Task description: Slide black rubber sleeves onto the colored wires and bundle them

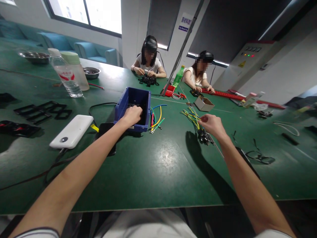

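A blue bin stands on the green table, and my left hand reaches down into it over small dark parts. Its fingers curl downward, and their tips and anything in them are hidden. To the right, my right hand has its fingers pinched together at a bundle of yellow-green wires with dark ends; what it pinches is too small to make out. Between the two hands, beside the bin, lie several loose blue, yellow, red and green wires.
A white device with cables, a water bottle and black frames are at the left. Behind are a small cardboard box, a red bin and a slanted pole. Glasses lie right. Two people sit across the table.
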A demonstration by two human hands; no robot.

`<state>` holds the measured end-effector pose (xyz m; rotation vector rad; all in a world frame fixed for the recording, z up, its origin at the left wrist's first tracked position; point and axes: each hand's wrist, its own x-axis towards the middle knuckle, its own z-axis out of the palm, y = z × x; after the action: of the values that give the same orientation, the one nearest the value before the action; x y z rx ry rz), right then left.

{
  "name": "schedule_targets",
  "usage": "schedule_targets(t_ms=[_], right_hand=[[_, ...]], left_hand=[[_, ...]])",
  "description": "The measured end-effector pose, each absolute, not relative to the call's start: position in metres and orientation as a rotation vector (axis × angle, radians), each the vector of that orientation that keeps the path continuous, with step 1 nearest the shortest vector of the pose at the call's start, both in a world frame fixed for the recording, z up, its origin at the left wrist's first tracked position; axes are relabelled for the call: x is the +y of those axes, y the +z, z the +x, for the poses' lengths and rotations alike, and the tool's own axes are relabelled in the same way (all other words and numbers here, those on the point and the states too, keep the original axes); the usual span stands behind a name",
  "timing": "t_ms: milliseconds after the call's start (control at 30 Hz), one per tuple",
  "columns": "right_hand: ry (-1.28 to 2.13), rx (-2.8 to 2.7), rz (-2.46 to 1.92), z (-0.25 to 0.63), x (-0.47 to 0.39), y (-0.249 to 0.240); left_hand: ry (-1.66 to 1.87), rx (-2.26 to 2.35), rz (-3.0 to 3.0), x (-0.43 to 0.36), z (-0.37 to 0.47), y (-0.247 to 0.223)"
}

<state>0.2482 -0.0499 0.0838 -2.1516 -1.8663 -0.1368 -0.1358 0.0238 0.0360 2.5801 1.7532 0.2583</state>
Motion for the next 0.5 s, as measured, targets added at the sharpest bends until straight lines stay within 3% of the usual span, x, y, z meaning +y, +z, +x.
schedule_targets(t_ms=[267,500], right_hand=[[0.145,-1.858,-1.734,0.175,-0.033,0.078],[0.179,-2.009,-1.948,0.123,0.011,0.056]], left_hand=[[0.229,1.794,2.551,0.022,-0.134,0.037],[0.248,1.799,2.566,0.021,-0.134,0.037]])
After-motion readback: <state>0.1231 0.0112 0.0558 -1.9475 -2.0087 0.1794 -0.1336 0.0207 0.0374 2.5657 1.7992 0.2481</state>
